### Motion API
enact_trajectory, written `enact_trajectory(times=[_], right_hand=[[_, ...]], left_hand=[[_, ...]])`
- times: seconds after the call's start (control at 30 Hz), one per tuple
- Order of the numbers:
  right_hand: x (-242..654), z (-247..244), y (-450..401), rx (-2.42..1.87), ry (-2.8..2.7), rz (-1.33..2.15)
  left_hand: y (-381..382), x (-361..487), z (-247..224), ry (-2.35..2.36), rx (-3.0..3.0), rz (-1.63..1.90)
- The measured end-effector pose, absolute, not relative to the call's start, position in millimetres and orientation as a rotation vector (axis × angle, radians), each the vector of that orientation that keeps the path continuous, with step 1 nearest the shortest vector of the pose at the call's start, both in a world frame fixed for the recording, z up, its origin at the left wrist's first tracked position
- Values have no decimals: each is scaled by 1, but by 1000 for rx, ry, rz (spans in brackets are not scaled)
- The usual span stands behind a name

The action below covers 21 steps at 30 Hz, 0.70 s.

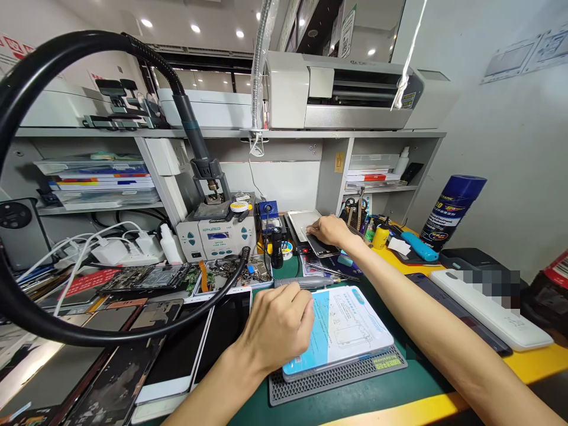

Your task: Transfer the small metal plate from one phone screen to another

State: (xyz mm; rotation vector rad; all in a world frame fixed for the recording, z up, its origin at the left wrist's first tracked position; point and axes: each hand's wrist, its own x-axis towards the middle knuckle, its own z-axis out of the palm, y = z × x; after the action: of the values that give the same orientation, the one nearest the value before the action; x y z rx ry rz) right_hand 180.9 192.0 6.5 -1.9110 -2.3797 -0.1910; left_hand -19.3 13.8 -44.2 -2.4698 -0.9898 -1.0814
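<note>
Right hand [331,232]: fingers bent down over a dark flat panel [323,247], at 12 o'clock from the blue-and-white pack [355,322]. Contact looks likely; can't tell if it's gripped. White-edged plate [303,220] sits just past those fingers, toward 11.

Left hand [281,322]: fingers curled into a loose fist, overlapping the pack's 9 o'clock edge. Fingertips hidden, can't tell if anything's inside.

Pack lies flat on a grey perforated mat [284,393], mat showing along its 6 o'clock side. Grey pen-shaped tool [306,282] just beyond it, 11 o'clock.

Further out, clock still centred on the pack:
- 9: white-framed phone panel [226,328], beside the left hand.
- 10: parts tray [261,278], then the station [217,236] behind it.
- 1: yellow bottle [380,238].
- 2: light-blue tool [412,244], blue spray can [452,210] behind.
- 3: white oblong device [483,316].

Printer [355,116] up on the shelf [293,135], 12.
</note>
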Motion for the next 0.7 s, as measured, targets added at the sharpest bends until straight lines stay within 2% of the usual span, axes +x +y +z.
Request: enact_trajectory(times=[0.7], right_hand=[[180, 2, 194, -1897, -2343, -358]], left_hand=[[13, -18, -44, -973, -2466, -1087]])
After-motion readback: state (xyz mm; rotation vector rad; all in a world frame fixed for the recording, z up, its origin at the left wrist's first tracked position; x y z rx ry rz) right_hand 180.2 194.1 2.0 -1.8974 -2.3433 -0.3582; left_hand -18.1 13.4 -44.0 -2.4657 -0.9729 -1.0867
